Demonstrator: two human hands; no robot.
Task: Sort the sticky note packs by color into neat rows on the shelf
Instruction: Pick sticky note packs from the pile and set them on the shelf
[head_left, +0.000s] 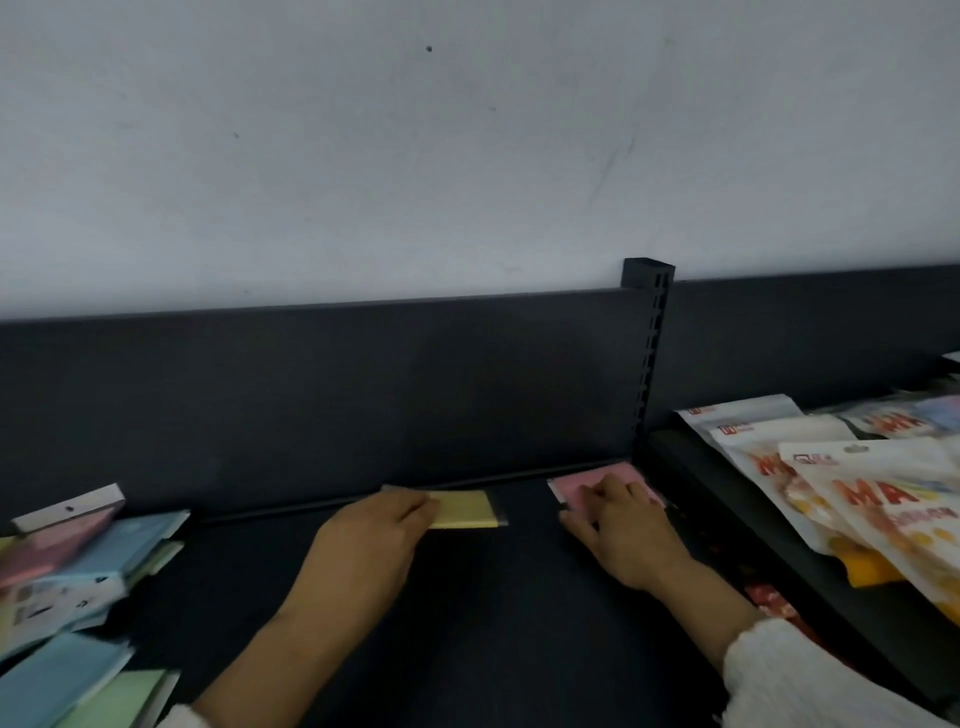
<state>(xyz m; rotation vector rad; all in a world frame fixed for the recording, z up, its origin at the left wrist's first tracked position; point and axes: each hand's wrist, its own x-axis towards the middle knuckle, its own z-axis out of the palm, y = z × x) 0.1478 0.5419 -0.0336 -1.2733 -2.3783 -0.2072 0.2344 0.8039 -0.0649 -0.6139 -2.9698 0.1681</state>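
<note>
Black shelf (493, 597) under a grey-white wall (415, 156). Far edge: yellow pack (465, 510), long axis left-right, under my left hand (374, 540); pink pack (582, 480), far right corner, under my flat right hand (623, 530). Unsorted packs (67, 582) heaped near left.

A pale grey-white wall (467, 145) is filling the upper half of the view, bearing small dark specks and faint scuff marks. Below it, a dark back panel (311, 395) is running across the frame, meeting a black slotted upright post (649, 338). A black shelf (493, 597) is lying in front of the panel, and an adjoining black shelf (727, 499) is extending to the right. Dim, even light is falling throughout.
</note>
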